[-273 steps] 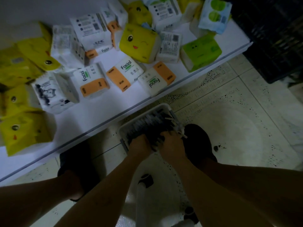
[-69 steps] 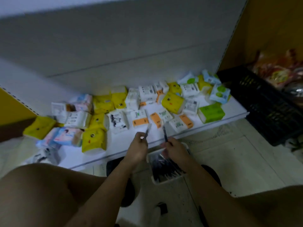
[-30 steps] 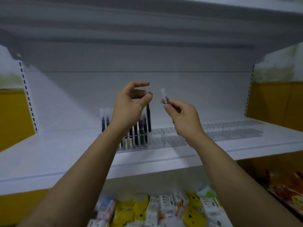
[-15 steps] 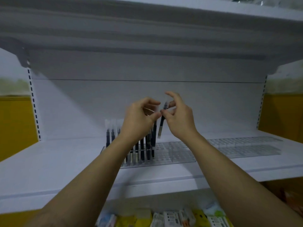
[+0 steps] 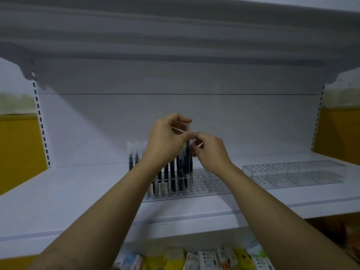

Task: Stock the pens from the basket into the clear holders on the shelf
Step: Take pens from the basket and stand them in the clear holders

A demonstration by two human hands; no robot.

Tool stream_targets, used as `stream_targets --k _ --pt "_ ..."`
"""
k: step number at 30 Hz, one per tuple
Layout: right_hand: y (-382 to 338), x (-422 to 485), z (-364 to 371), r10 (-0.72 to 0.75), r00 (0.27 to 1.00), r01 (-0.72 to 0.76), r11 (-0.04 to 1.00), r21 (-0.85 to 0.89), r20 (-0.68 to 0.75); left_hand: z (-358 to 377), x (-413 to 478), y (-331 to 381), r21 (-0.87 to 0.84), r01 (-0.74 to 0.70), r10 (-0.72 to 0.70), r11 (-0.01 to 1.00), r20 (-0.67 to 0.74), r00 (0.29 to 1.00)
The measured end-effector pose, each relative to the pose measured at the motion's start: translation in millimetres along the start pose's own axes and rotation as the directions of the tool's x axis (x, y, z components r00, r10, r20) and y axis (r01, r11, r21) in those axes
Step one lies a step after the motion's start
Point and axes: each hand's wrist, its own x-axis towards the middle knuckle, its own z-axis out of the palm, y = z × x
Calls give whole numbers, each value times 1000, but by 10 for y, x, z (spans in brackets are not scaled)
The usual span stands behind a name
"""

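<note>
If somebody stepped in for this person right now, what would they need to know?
Left hand pinches a pen by its top over the left holder; right hand pinches there too, and blur hides on which pen.
Done: several stocked pens stand upright in the left holder's left part.
To do: its right part and the whole right holder are unfilled. The basket is out of view.

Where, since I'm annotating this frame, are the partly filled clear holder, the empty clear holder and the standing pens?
partly filled clear holder [image 5: 211, 185]: head view, bare grid right of the pens.
empty clear holder [image 5: 292, 173]: head view, its top grid.
standing pens [image 5: 172, 177]: head view, one dark barrel.
</note>
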Motion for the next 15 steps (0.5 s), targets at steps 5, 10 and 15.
stream_targets --k 5,10,15 --pt "76 10 -44 41 999 -41 996 77 7 32 -23 -40 158 -2 -14 987 102 995" --pt "12 52 -104 60 998 -62 995 80 36 54 -44 -87 396 -86 52 914 95 994" --pt "-79 64 -117 -2 998 7 997 -78 68 5 -48 -63 474 -102 62 875 97 993"
